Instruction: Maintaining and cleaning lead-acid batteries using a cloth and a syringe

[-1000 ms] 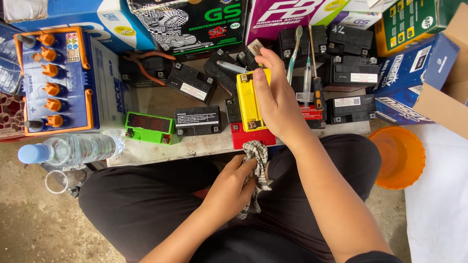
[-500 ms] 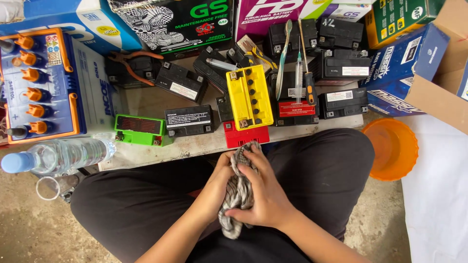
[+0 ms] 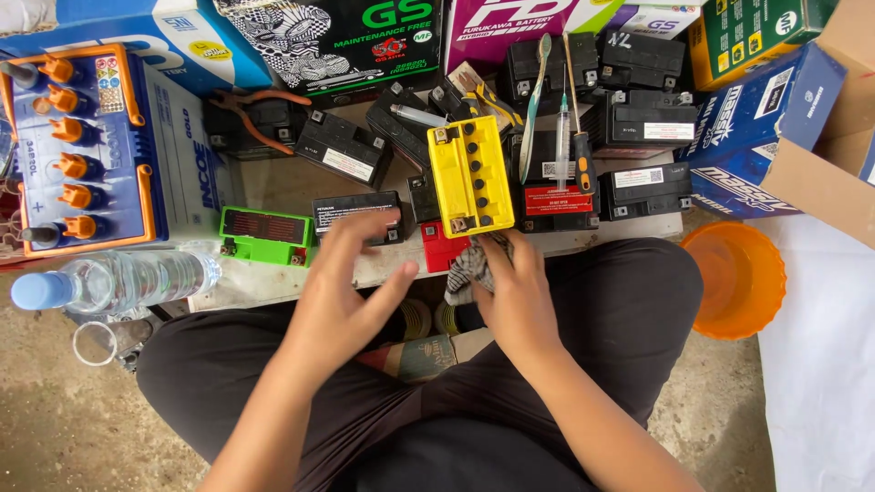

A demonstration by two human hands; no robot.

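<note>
My right hand [image 3: 513,296] grips a checked rag [image 3: 468,264] and holds it just below the yellow battery [image 3: 470,177], against the red battery [image 3: 439,246] under it. My left hand [image 3: 342,292] is open with fingers spread, blurred, reaching toward a small black battery [image 3: 351,211] on the low bench [image 3: 273,282]. A green battery [image 3: 266,235] lies just left of that hand.
Several black batteries, pliers [image 3: 251,109], a syringe [image 3: 562,137], a screwdriver [image 3: 580,155] and a toothbrush [image 3: 532,100] crowd the bench. A large blue-and-orange battery [image 3: 87,146] and water bottle [image 3: 114,281] sit left, an orange bowl [image 3: 736,282] right, cardboard boxes behind.
My left hand has let go of the rag and moved up-left toward the black battery. My right hand has carried the rag up to the yellow battery's near end.
</note>
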